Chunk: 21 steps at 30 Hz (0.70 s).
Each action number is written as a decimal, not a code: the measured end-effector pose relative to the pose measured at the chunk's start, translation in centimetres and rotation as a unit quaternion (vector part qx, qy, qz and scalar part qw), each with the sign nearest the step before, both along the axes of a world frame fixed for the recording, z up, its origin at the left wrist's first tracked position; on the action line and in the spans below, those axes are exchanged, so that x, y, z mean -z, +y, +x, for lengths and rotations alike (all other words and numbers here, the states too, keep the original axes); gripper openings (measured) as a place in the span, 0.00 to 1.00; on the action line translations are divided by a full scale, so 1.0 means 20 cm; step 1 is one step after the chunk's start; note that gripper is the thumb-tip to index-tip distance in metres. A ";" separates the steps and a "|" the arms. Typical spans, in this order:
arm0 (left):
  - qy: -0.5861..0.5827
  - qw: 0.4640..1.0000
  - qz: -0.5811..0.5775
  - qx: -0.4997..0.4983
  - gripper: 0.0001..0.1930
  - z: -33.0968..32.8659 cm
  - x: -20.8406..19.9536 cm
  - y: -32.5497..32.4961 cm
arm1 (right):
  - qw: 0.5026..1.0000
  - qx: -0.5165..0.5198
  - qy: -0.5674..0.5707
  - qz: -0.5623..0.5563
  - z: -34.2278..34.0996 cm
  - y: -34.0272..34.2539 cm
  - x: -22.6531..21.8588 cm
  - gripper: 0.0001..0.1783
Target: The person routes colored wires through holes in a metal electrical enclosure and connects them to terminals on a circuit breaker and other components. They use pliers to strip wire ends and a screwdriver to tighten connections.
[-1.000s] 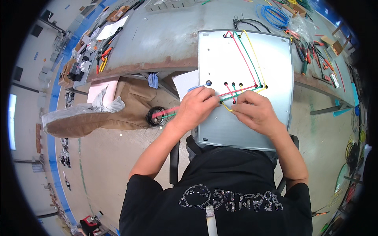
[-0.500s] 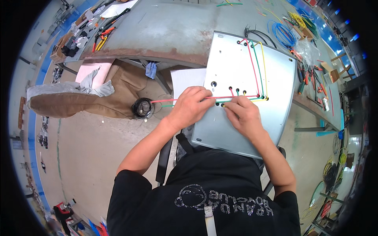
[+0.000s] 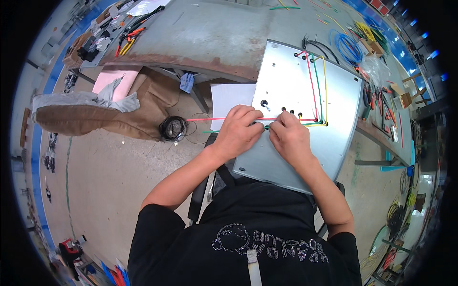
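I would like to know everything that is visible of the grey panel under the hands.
The panel is a flat, roughly rectangular, metal-looking sheet, with rounded slots near corners and several black-ringed openings. It sits askew, its far end turned rightward over the table, its near end at the black shirt. Red, green and yellow wires run along its face. The left hand overlaps its left edge, the right hand its middle; contact is unclear.

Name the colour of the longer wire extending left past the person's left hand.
Red; the wire shows best in the head view.
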State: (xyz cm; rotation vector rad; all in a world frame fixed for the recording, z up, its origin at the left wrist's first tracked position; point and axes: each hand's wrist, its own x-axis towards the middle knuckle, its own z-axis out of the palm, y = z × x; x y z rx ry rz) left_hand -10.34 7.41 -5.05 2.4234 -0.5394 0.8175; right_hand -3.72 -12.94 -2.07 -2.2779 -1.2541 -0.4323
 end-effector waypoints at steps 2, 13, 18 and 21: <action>-0.002 1.000 -0.007 0.004 0.09 0.01 0.01 0.00 | 1.000 -0.004 -0.015 -0.005 0.00 0.00 0.00 0.08; -0.052 0.998 -0.036 -0.030 0.09 0.00 -0.07 -0.10 | 0.992 -0.073 -0.058 0.081 0.09 -0.05 -0.03 0.09; -0.063 0.996 -0.052 -0.048 0.12 -0.09 -0.17 -0.23 | 0.981 -0.075 -0.077 0.163 0.08 -0.12 -0.10 0.11; -0.058 0.987 -0.153 -0.011 0.15 -0.07 -0.19 -0.32 | 0.973 -0.052 -0.056 0.219 0.09 -0.15 -0.15 0.11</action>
